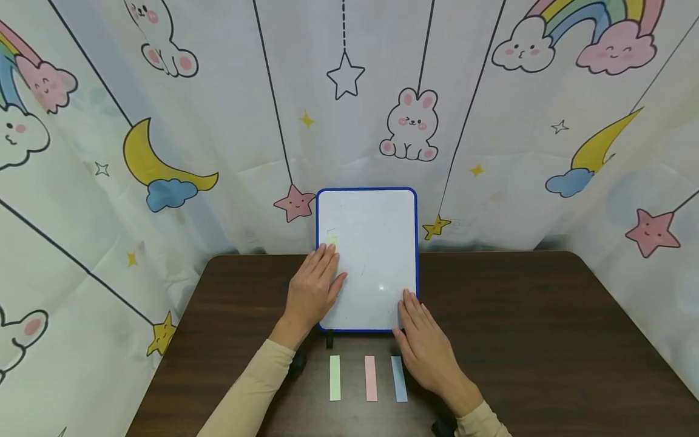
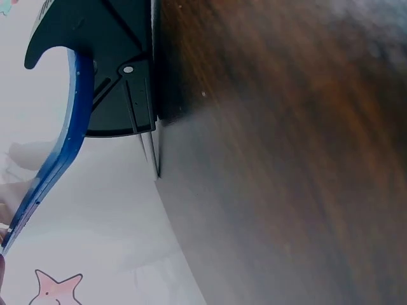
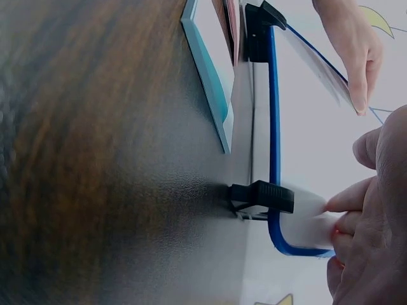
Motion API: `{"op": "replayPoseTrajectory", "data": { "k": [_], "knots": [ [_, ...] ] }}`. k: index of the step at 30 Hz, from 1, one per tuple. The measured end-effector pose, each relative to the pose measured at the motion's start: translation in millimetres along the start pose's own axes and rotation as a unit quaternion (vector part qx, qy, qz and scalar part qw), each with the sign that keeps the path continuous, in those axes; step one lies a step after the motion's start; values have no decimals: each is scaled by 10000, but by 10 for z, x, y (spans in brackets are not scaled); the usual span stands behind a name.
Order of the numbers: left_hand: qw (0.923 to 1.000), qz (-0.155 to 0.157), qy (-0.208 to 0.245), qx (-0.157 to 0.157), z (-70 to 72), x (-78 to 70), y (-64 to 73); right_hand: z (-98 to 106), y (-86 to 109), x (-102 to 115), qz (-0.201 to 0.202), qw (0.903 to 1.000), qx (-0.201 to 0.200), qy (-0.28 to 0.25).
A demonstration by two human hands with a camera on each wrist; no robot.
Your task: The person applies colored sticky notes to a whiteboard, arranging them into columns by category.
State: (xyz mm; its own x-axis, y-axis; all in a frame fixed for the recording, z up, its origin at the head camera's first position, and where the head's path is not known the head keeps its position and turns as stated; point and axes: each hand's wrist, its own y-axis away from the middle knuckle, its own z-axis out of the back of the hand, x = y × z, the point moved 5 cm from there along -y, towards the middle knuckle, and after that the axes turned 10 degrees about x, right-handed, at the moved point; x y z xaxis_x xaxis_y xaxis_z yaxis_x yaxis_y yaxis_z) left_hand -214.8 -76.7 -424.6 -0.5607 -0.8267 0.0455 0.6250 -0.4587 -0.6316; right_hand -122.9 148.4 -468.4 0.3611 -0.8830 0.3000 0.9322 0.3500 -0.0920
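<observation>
A whiteboard (image 1: 377, 255) with a blue rim stands upright on the table. My left hand (image 1: 314, 288) lies against its left side, fingers straight, fingertips touching the surface. Just above those fingertips shows a faint pale green patch (image 1: 332, 240), partly covered. My right hand (image 1: 428, 346) rests at the board's lower right corner with extended fingers; in the right wrist view its fingertips touch the white surface near the rim (image 3: 275, 127). In front of the board lie a green strip pad (image 1: 335, 377), a pink strip pad (image 1: 371, 378) and a blue strip pad (image 1: 399, 379).
Black stand feet (image 3: 270, 196) hold the board's lower edge; another black foot (image 2: 121, 76) fills the top of the left wrist view. The dark wooden table (image 1: 519, 328) extends to both sides. Behind it hangs a white curtain (image 1: 229, 121) printed with stars, moons and rabbits.
</observation>
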Motion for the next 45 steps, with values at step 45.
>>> {"op": "replayPoseTrajectory", "data": {
  "k": [45],
  "knots": [
    [9965,307,782,12,138,-38,106,90,13,-50,145,9983,-175,-540]
  ]
}}
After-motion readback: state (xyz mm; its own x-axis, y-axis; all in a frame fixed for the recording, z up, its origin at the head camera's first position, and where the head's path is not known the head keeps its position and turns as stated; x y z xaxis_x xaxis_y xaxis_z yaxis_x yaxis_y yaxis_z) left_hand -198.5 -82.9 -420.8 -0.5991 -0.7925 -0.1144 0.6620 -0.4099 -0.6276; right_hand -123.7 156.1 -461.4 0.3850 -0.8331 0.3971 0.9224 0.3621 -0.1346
